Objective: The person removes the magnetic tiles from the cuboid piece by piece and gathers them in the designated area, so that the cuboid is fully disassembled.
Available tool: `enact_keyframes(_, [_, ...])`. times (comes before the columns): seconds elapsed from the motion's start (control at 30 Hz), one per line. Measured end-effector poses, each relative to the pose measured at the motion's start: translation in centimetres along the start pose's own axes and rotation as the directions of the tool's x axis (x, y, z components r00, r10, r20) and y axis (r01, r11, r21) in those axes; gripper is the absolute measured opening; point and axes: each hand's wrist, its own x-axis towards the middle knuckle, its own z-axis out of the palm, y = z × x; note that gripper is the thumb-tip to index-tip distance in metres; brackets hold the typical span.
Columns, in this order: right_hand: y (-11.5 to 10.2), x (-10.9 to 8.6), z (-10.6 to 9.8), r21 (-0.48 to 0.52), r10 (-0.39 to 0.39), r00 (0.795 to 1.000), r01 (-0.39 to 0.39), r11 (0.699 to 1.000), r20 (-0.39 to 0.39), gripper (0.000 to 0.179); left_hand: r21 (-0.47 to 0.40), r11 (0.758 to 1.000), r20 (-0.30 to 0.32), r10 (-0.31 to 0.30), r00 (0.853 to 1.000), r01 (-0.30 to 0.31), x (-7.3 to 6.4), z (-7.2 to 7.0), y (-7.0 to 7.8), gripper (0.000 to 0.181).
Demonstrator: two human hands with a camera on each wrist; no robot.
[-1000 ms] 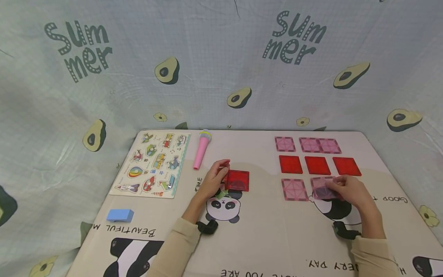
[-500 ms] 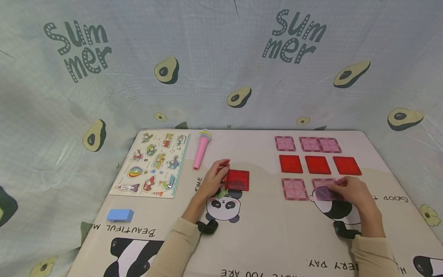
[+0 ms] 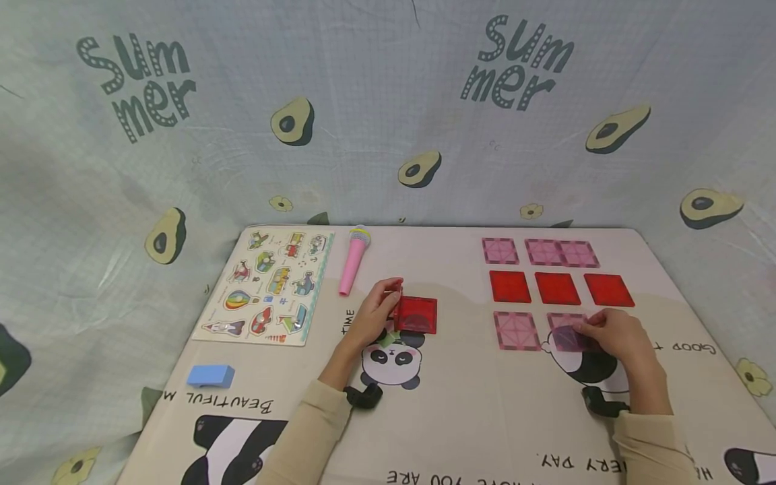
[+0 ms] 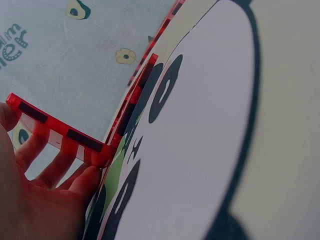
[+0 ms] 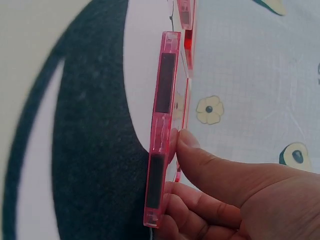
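Note:
On the mat's middle lies a flat red magnetic tile [image 3: 418,315]. A second red tile [image 4: 57,131] stands upright along its left edge, and my left hand [image 3: 374,318] holds that one, the fingers spread behind it in the left wrist view. On the right, my right hand [image 3: 620,335] pinches a pink magnetic tile [image 3: 562,331] by its right side, thumb on top and fingers curled at the edge. In the right wrist view this pink tile [image 5: 164,120] appears edge-on, close over the mat. Another pink tile [image 3: 516,331] lies flat to its left.
Behind the right hand lie three red tiles [image 3: 557,289] in a row, with three pink tiles [image 3: 500,251] farther back. A pink toy microphone [image 3: 354,261], a picture puzzle board [image 3: 267,286] and a blue block [image 3: 210,376] are on the left of the printed mat [image 3: 473,417].
The pink tile in my right hand has shifted very slightly right and looks a little flatter. My left hand and the red tiles stay as they were.

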Motion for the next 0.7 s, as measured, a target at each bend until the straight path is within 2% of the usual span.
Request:
enact_keyframes(0.13, [-0.1,-0.1,-0.1,0.001,-0.001,1.0,0.001,1.0,0.001,0.056,-0.008,1.0,0.0,0.007,1.0,-0.007,0.0,0.0,-0.1,0.041])
enact_keyframes(0.3, [-0.3,-0.4,-0.3,-0.01,-0.006,0.999,0.005,1.0,-0.039,0.061,-0.005,1.0,-0.007,-0.006,1.0,0.006,-0.1,0.1,0.3,0.042])
enact_keyframes(0.53, [-1.5,-0.7,-0.8,-0.011,-0.045,0.99,0.044,0.999,-0.134,0.067,-0.001,1.0,0.038,-0.025,0.999,0.025,-0.9,-0.4,3.2,0.042])
enact_keyframes(0.7, [-2.9,-0.9,-1.1,0.025,-0.068,0.983,0.073,0.997,-0.171,0.065,0.022,1.0,0.052,-0.002,0.999,0.001,-1.3,-0.5,3.9,0.043])
